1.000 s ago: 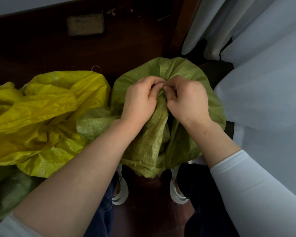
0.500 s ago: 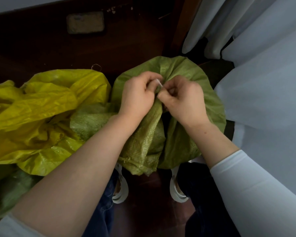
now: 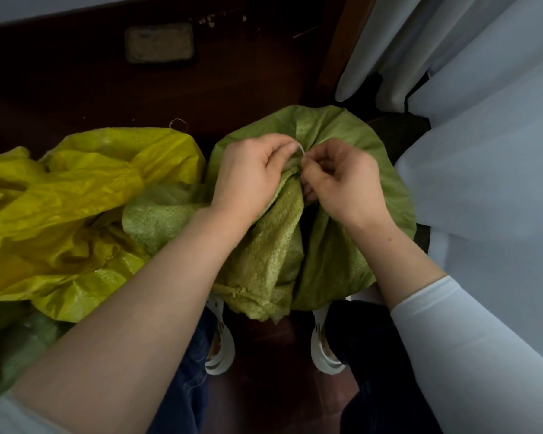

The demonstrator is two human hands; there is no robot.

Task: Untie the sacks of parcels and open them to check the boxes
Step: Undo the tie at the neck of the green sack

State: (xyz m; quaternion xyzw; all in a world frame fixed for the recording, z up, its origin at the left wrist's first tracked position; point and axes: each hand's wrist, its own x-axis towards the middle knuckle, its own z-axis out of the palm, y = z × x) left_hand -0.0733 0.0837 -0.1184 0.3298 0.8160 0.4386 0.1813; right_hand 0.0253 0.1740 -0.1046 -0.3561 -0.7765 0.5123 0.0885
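Observation:
A green woven sack (image 3: pixel 342 136) stands on the dark floor in front of me, its mouth gathered at the top and the loose neck hanging toward my feet. A thin white tie string (image 3: pixel 301 150) shows at the gathered neck. My left hand (image 3: pixel 251 173) clamps the bunched neck and pinches the string with thumb and forefinger. My right hand (image 3: pixel 342 180) pinches the string's other part just to the right. A yellow woven sack (image 3: pixel 76 208) lies crumpled to the left, touching the green one. No boxes are visible.
A dark wooden wall with a small rectangular plate (image 3: pixel 159 42) rises behind the sacks. White curtains (image 3: pixel 483 151) hang close on the right. Another green sack (image 3: pixel 10 346) lies at lower left. My white shoes (image 3: pixel 220 349) stand just below the sack.
My hands have drawn slightly apart at the neck, and the white string has come into view between the fingertips. The loose neck fabric has shifted a little.

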